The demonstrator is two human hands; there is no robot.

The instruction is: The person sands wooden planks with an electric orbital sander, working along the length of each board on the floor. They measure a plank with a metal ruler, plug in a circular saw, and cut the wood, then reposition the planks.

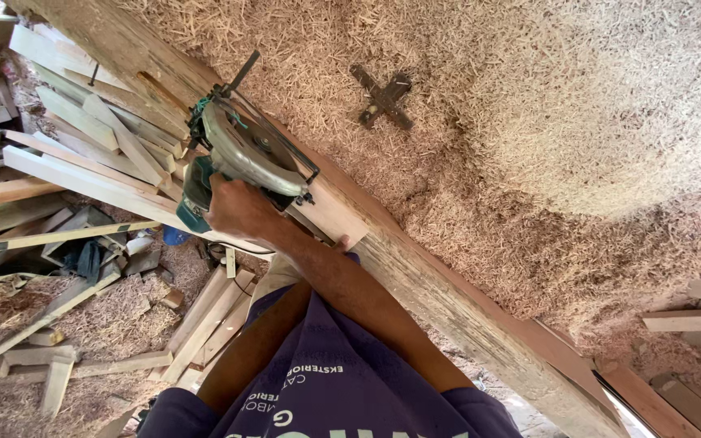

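Sawdust-heaped long wooden beam (448, 300) — beside it I see one right hand (237, 209) clenched on one teal metal circular saw (241, 158); left hand's grip I cannot tell.

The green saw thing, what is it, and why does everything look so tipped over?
The picture comes from a camera on the person's head, looking down, so the scene looks tilted. One hand grips the handle of a green circular saw, a power tool with a round blade. I can't tell which hand it is, and the other is mostly hidden. The saw sits on a pale plank on a long wooden bench. Beyond lies a big heap of wood shavings with a dark metal cross on it. Cut planks lie on the floor.
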